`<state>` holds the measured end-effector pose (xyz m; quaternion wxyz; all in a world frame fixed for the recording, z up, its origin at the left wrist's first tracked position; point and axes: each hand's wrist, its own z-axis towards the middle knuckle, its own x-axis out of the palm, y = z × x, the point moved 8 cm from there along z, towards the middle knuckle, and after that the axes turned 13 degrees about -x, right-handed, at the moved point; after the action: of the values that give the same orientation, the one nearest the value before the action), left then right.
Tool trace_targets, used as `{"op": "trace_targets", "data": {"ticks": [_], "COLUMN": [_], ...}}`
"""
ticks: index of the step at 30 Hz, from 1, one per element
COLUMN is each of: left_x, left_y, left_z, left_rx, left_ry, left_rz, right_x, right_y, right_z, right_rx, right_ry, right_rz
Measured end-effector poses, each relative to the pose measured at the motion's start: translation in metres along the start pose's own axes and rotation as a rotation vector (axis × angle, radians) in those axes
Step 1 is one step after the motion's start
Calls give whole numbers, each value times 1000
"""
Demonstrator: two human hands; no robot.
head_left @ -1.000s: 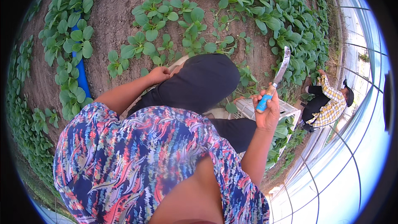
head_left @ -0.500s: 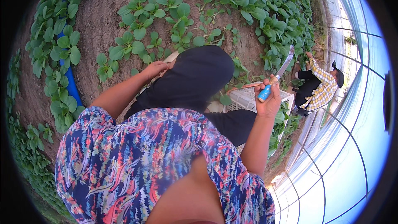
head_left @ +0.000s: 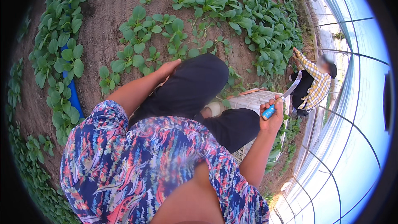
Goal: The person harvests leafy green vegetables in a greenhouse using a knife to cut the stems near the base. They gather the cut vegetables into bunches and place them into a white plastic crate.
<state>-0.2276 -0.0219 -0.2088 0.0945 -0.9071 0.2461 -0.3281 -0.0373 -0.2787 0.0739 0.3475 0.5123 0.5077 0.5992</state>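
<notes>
My right hand, in front of my right knee, is closed around the blue handle of a curved-bladed knife. Its blade points up and away to the right, touching nothing. Against the outer side of my bent left knee rests my left hand, fingers stretched out and partly hidden by the dark trouser leg; nothing shows in it. Leafy green plants grow in the soil just beyond that hand. Beside my right leg stands a white plastic crate, partly covered by the knee.
A dense bed of leafy greens stretches across the far right. Along the left runs a blue hose between plants. Another person in a checked shirt crouches at the right, near the plastic greenhouse wall. Bare soil lies ahead.
My right hand has shifted slightly right and nearer with the knife. My right knee has swung outward over the crate, and a pale shoe shows. My left hand has slid forward along the left knee.
</notes>
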Motion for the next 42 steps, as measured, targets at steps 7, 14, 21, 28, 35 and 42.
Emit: {"op": "trace_targets", "data": {"ticks": [7, 14, 21, 28, 35, 42], "left_x": [-17, 28, -40, -110, -129, -87], "left_y": [-8, -27, -23, -40, -61, -94], "left_z": [21, 22, 13, -48, -68, -35], "left_rx": [22, 23, 100, 263, 390, 354], "left_ry": [-153, 195, -27, -133, -208, -107], "left_rz": [124, -95, -163, -198, -111, 355], "right_x": [-16, -31, -9, 24, 109, 120], "right_y": [1, -8, -29, -62, -136, -277], "right_z": [-5, -15, -6, 12, 33, 47], "right_rx": [-18, -1, 24, 81, 238, 588], "right_ry": [13, -16, 50, 188, 411, 376], "right_rz": [76, 147, 200, 58, -67, -256]}}
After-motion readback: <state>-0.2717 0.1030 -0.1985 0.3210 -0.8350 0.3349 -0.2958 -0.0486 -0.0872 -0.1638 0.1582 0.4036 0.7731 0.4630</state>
